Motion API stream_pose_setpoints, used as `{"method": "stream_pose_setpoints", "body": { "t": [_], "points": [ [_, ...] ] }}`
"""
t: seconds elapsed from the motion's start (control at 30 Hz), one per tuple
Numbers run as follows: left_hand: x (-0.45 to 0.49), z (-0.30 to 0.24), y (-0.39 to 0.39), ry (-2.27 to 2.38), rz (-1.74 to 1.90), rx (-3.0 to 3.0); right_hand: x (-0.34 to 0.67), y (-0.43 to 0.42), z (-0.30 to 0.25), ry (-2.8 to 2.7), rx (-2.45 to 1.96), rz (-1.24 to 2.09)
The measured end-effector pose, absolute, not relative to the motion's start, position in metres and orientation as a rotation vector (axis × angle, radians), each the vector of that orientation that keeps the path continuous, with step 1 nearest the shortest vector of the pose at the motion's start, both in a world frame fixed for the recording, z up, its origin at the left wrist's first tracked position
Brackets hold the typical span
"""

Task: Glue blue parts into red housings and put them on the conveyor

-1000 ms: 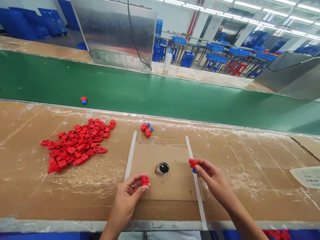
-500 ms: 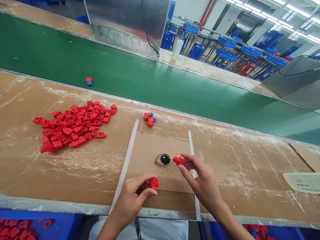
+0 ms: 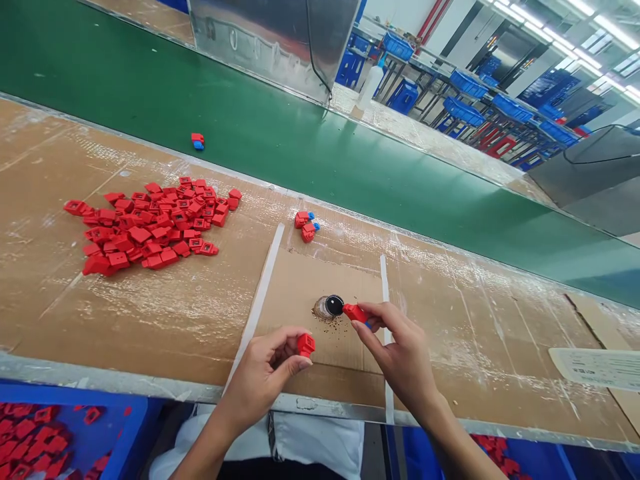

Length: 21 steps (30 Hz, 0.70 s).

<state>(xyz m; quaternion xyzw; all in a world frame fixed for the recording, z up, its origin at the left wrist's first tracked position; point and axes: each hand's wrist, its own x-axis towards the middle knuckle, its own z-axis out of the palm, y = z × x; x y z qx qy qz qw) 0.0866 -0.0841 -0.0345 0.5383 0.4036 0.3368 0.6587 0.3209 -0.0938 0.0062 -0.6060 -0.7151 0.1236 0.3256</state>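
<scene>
The right hand point(image 3: 403, 353) hid part of a red piece point(image 3: 354, 312); the blue bin point(image 3: 133, 427) was cut off by the picture's edge.

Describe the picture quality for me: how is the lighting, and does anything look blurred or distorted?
In the head view, the ceiling lights flare nearly white, glare glints off the cardboard work surface, and the green conveyor belt runs tilted across the frame; the left hand and right hand look sharp, each holding a red plastic part.
</scene>
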Motion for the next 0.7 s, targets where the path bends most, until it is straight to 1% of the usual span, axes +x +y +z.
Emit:
{"method": "stream_pose_setpoints", "body": {
  "t": [0.3,0.7],
  "points": [
    [0.0871,-0.0339,-0.0859,0.910,0.755,1.193,0.3189,-0.0936,0.0088,-1.944,-1.574,0.253],
    [0.0886,-0.0389,-0.0860,0.915,0.749,1.135,0.3158,-0.0932,0.0092,-1.937,-1.552,0.242]
  ]
}}
